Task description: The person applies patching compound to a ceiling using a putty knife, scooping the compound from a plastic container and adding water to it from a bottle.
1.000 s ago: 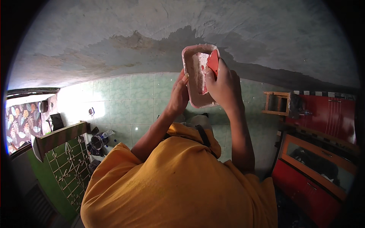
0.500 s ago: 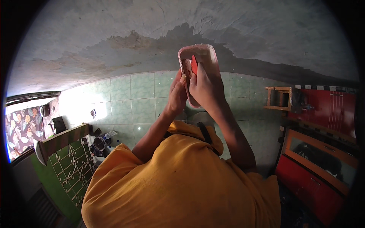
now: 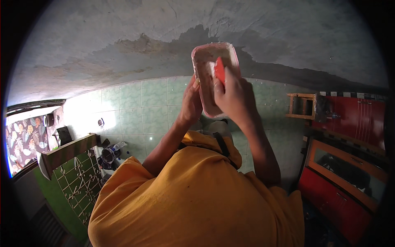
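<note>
A shallow pink tray [image 3: 224,50] with rounded corners is held up in front of my chest. Its inside is smeared with whitish and brownish paste. My left hand [image 3: 190,103] grips the tray's left side, thumb over the rim. In my right hand [image 3: 235,98] is a red scraper [image 3: 220,71], pinched over the middle of the tray. White paste [image 3: 211,68] lies along the scraper's left edge. The fingers under the tray are hidden.
Ahead rises a grey wall [image 3: 197,16] with a darker, uneven patch. Pale green tiles [image 3: 154,119] cover the floor. At right are a small wooden stool [image 3: 291,105] and red cabinets [image 3: 345,113]. A metal scroll grille [image 3: 78,181] and a clear bottle [image 3: 119,145] are at left.
My right hand and the scraper have shifted right and slightly turned within the tray. White paste now shows beside the scraper. The tray has tilted a little and risen slightly.
</note>
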The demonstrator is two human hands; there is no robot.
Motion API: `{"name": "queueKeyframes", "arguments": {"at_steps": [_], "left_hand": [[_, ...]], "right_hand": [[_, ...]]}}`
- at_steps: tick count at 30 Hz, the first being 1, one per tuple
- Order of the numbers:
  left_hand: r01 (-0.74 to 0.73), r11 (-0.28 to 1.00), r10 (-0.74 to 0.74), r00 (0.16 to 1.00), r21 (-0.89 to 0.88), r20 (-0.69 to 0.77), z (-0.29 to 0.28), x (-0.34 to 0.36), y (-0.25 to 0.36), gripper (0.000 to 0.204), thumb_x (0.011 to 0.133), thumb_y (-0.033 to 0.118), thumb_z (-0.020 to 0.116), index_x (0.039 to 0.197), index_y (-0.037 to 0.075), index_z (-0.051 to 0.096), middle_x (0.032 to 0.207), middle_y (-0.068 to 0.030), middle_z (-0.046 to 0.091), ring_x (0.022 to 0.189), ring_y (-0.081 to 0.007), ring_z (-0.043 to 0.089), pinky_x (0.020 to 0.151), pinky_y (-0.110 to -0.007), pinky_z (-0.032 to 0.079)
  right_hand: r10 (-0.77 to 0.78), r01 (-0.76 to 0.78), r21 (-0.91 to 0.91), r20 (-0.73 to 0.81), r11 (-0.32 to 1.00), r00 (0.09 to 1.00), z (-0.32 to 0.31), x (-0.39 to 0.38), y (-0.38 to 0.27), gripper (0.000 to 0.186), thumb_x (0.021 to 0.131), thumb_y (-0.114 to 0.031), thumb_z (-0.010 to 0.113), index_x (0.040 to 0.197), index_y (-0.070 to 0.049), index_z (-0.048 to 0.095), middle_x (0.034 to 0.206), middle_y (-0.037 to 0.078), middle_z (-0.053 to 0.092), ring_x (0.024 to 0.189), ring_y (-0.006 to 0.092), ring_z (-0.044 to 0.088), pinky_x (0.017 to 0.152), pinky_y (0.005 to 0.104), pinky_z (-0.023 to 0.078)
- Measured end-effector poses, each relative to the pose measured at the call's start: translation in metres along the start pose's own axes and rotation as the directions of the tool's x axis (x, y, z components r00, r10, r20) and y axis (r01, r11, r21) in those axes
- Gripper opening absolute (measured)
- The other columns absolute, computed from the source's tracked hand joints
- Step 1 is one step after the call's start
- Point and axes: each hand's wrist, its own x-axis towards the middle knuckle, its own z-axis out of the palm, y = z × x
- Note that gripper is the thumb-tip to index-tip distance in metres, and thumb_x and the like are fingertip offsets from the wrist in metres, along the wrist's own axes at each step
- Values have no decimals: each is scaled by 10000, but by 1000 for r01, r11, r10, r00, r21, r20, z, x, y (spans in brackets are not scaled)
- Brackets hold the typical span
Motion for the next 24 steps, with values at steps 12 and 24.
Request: {"name": "queueKeyframes", "arguments": {"at_steps": [12, 24], "left_hand": [[-41, 998, 42, 999, 49, -26, 19, 6, 12, 625, 1093, 338, 453, 1602, 28, 265, 1569, -126, 435, 1441, -227, 441, 1197, -378, 342], [-57, 996, 63, 993, 72, -95, 16, 9, 17, 637, 1086, 313, 486, 1611, 40, 251, 1534, -108, 470, 1398, -204, 478, 1138, -365, 411]], "right_hand": [[63, -63, -4, -18, 998, 998, 0, 13, 2, 249, 936, -175, 616, 1116, -7, 577, 860, 277, 682, 799, 475, 679, 713, 568, 546], [124, -123, -46, 17, 991, 992, -9, 23, 9, 262, 951, -188, 618, 1151, -19, 593, 824, 246, 700, 784, 461, 680, 692, 539, 540]]}}
